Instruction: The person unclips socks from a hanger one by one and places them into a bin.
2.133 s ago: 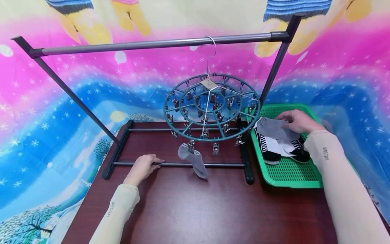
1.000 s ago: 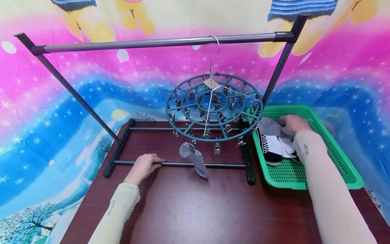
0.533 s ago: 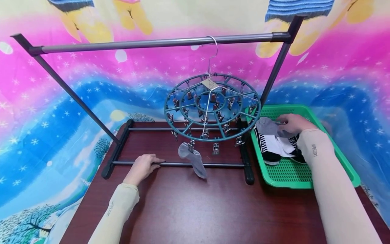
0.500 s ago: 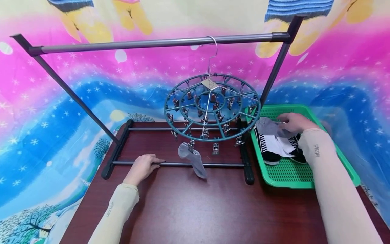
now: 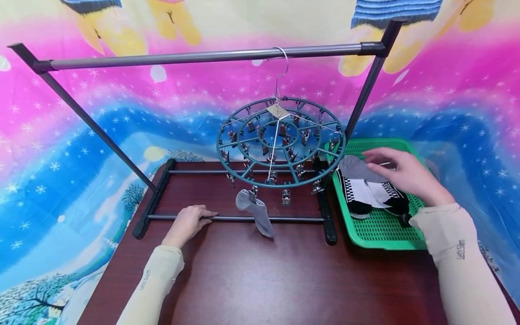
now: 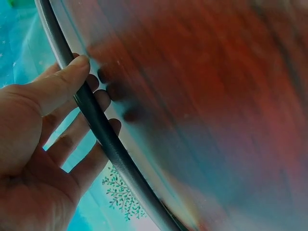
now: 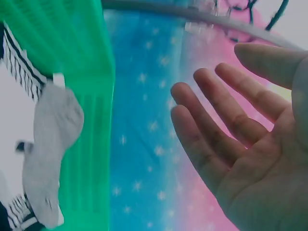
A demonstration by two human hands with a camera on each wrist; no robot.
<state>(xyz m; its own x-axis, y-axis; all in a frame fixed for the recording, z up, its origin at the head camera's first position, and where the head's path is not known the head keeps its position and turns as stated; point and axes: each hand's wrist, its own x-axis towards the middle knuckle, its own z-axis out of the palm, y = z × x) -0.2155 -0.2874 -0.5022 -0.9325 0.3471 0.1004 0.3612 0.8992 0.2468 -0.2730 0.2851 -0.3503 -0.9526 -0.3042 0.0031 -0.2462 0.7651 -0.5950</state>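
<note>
Behind the dark red tabletop [image 5: 260,275] hangs a bright starry cloth. Our left hand [image 5: 187,224] curls around the rack's lower bar [image 5: 268,219] near the front-left. Our right hand [image 5: 406,171], fingers spread, hovers over the grey sock [image 5: 356,168] in the green basket [image 5: 386,234] at the right edge.

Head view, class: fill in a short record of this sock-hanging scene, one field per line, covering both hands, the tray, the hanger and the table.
left hand: grips the rack's lower bar
right hand: open, above the grey sock
green tray: holds the grey sock and checkered socks
round clip hanger: hangs from the top rail
clipped sock: grey, hanging from a front clip
table: dark red wood
</note>
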